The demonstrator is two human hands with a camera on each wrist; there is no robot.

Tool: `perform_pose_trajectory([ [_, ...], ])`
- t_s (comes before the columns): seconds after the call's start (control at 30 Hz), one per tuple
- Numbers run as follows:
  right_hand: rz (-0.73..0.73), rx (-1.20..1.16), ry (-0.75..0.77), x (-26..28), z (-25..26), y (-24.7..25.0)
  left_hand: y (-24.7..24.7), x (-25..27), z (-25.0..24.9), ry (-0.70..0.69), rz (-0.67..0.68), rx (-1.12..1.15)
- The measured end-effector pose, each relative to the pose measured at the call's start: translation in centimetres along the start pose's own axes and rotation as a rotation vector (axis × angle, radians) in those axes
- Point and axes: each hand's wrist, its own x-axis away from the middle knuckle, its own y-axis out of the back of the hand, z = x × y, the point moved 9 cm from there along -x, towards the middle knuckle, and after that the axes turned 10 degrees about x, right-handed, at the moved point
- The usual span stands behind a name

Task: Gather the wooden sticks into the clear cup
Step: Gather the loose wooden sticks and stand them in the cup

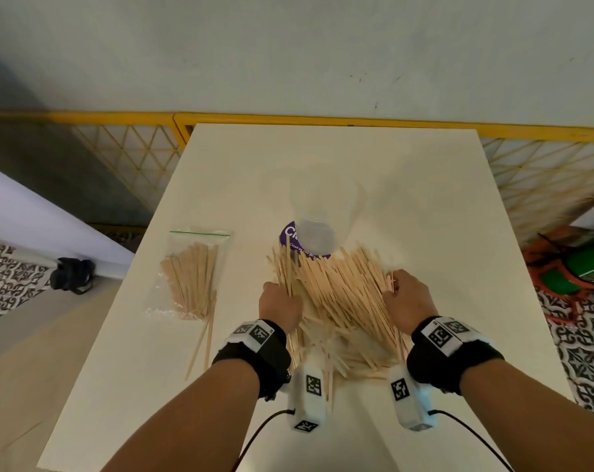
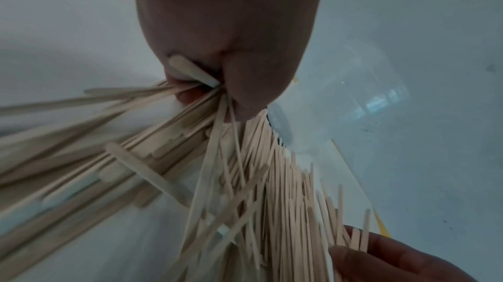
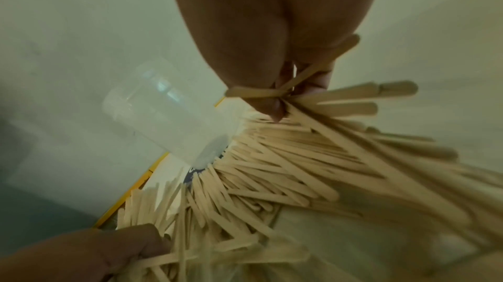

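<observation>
White table [image 1: 408, 172]: wooden sticks [image 1: 340, 287] heaped between both hands, each gripping some.

Both bare hands working, forearms reaching forward side by side.
The left hand [image 1: 279, 306] and right hand [image 1: 408, 298] are each curling fingers around thin pale wooden sticks [image 1: 340, 294].

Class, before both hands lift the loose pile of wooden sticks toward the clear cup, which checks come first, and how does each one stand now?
1. Clear cup upright, mouth free: ok.
2. Cup holds no sticks yet: ok.
3. Left hand grip on wooden sticks: ok.
4. Right hand grip on the pile: ok.
5. Sticks aligned into one bundle: not ok, they fan out.
6. Zip bag clear of the path: ok.
</observation>
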Motion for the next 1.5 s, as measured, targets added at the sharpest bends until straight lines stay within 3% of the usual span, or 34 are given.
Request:
perform_pose_trajectory([
  [0.13, -0.021, 0.017, 0.052, -0.3, 0.9, 0.4, -0.2, -0.4, 0.3, -0.029, 0.005, 0.148],
  [0.47, -0.134, -0.07, 0.135, 0.2, 3.3, 2.2, 1.2, 0.1, -0.9, -0.106, 0.073, 0.25],
  [0.77, -0.189, -0.229, 0.295, 2.0, 7.4, 5.4, 3.0, 1.1, -3.4, -0.306, 0.093, 0.391],
  [0.97, -0.206, -0.275, 0.281, 2.3, 7.5, 5.6, 3.1, 2.0, -5.0, -0.406, 0.119, 0.514],
  [1.17, -0.201, -0.33, 0.388, 3.0, 10.5, 5.8, 5.6, 2.1, -7.0, -0.497, 0.042, 0.642],
  [1.33, -0.258, -0.394, 0.444, 4.1, 12.0, 8.0, 5.5, 3.6, -8.5, -0.53, 0.177, 0.718],
  [1.5, -0.377, -0.488, 0.568, 3.9, 17.1, 14.5, 5.4, 5.3, -11.1, -0.612, 0.259, 0.749],
])
